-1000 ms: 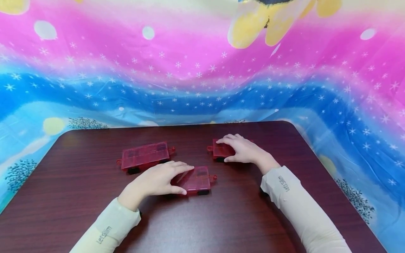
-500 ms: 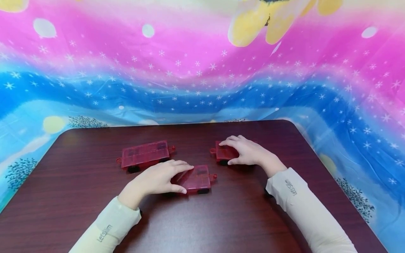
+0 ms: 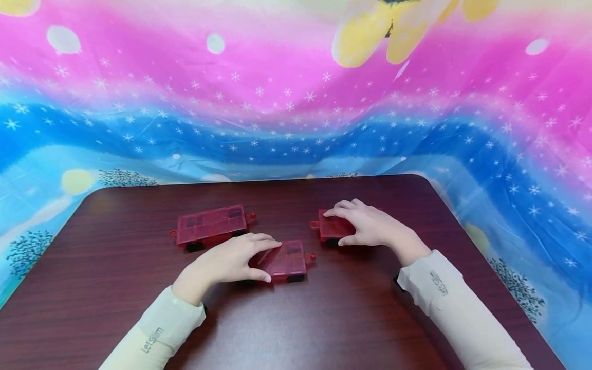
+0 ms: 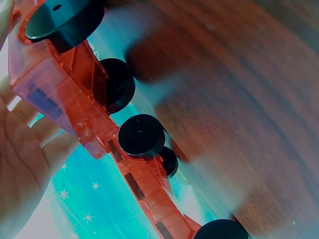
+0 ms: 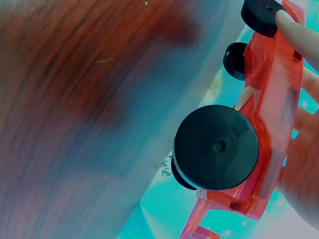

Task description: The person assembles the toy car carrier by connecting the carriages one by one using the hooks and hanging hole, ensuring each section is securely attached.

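Toy wagon (image 3: 291,259) gripped by left hand (image 3: 226,260), twin (image 3: 334,227) at two o'clock by right hand (image 3: 370,225), we judged positioning underway, alignment next.

Left sleeve (image 3: 152,329): long, pale cream
Right sleeve (image 3: 467,308): matching cream, wrinkled near its cuff (image 3: 413,274)
Lettering (image 3: 439,283): dark "LetsSlim" near each cuff

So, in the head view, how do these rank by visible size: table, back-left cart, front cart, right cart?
Table
Back-left cart
Front cart
Right cart
The left hand and right hand partly cover the last two, so whole-cart sizes are unsure.
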The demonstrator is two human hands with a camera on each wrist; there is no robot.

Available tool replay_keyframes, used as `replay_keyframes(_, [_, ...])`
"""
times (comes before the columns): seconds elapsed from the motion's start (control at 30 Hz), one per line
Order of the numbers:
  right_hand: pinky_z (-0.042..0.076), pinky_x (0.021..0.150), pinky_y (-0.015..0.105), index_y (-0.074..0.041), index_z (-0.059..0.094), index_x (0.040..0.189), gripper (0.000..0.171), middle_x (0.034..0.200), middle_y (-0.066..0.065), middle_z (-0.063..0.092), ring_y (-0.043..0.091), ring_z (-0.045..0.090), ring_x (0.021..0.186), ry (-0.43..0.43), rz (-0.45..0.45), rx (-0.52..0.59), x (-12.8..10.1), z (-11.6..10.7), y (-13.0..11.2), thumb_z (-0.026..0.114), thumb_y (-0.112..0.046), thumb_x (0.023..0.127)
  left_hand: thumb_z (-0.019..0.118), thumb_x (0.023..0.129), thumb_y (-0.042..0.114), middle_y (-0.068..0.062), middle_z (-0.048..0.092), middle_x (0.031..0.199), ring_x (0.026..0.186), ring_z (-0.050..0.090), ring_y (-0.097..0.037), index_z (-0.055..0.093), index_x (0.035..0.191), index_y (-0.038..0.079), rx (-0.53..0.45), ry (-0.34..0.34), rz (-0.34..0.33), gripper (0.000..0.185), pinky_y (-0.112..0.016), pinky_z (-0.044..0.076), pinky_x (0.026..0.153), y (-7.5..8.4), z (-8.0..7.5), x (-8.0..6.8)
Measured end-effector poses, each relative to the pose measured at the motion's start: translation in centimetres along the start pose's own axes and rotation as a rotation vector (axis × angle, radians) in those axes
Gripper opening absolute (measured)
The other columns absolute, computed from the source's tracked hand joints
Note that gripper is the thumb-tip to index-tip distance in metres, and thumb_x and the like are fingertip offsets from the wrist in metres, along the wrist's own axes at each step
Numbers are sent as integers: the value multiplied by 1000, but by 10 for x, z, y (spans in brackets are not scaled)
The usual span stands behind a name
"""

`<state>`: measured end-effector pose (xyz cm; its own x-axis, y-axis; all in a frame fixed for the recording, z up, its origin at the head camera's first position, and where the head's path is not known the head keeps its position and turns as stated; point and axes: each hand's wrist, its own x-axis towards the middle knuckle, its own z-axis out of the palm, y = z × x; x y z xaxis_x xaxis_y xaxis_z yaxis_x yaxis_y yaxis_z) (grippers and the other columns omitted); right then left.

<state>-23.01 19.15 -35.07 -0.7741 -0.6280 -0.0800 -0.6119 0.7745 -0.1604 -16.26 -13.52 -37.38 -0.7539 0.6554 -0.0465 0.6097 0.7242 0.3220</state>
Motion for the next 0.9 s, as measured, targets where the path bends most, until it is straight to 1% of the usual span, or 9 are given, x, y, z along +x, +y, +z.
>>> replay_keyframes(0.23, [47,89,48,-34,46,133,71,135,-1,45,21,42,118,4,-15,-6,-12,-5,-9,78,-41,70,70,73,54,1,49,135,124,46,-17,47,136,24,-16,-4,0,73,-39,40,103,1,-1,-1])
replay_keyframes(0.47, [49,86,45,-35,45,134,69,136,-1,44,20,42,118,2,-45,-55,-21,-8,-15,75,-43,73,70,74,54,1,49,135,124,46,-16,47,136,23,-16,-5,3,73,-38,40,102,1,-2,-1])
replay_keyframes(0.6, [50,83,45,-34,45,134,70,135,-1,45,20,43,117,-2,-61,-63,-25,-8,-19,76,-42,72,70,74,54,1,49,134,123,47,-16,47,136,23,-16,-7,2,74,-38,41,102,0,-2,-1])
replay_keyframes(0.9, [50,85,42,-36,44,135,70,135,-3,44,18,43,117,-20,-61,-72,-33,-7,-25,76,-44,72,70,73,54,1,50,134,122,47,-16,47,136,23,-26,-2,11,73,-38,41,102,-1,-1,-1])
